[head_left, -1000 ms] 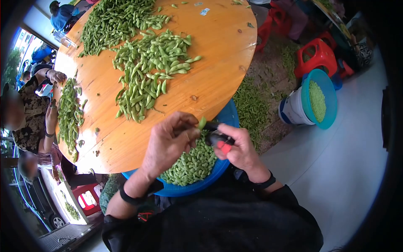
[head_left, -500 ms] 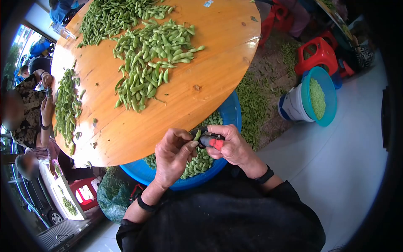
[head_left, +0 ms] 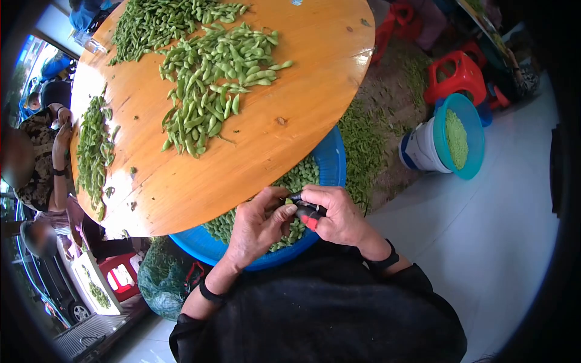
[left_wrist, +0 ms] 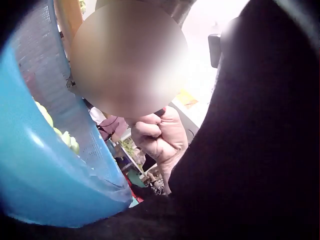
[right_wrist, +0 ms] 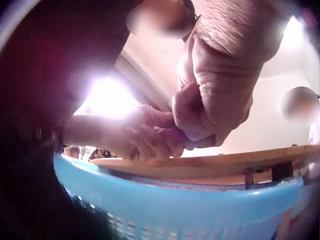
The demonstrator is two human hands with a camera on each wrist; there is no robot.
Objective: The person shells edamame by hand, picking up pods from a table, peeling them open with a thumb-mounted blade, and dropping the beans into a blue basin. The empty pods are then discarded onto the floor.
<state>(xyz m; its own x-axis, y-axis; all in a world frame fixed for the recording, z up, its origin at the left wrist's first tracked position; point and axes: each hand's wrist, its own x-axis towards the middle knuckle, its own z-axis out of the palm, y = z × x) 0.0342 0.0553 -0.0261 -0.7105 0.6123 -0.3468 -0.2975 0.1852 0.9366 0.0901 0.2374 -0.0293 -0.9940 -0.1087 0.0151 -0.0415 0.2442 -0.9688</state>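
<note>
Over the blue basket (head_left: 334,163), my left hand (head_left: 255,227) pinches a green soybean pod (head_left: 288,201) between thumb and fingers. My right hand (head_left: 344,219) grips black snips with red on the handle (head_left: 311,219), their blades right at the pod's end. Both hands nearly meet. Loose green pods (head_left: 305,172) fill the basket, partly hidden under the hands and the table edge. In the right wrist view, the large near hand (right_wrist: 222,75) hides the snips, while the left hand (right_wrist: 137,137) shows behind it.
The round wooden table (head_left: 242,163) overhangs the basket and bears heaps of pods (head_left: 209,85). On the right stand a teal basin of beans (head_left: 475,142), a white bucket (head_left: 420,148) and a red stool (head_left: 457,78). Pods litter the floor (head_left: 360,154). A person (head_left: 57,145) sits at left.
Both hands have come down and closer together over the basket, the snips meeting the pod's end. The person at left has moved their hands closer together.
</note>
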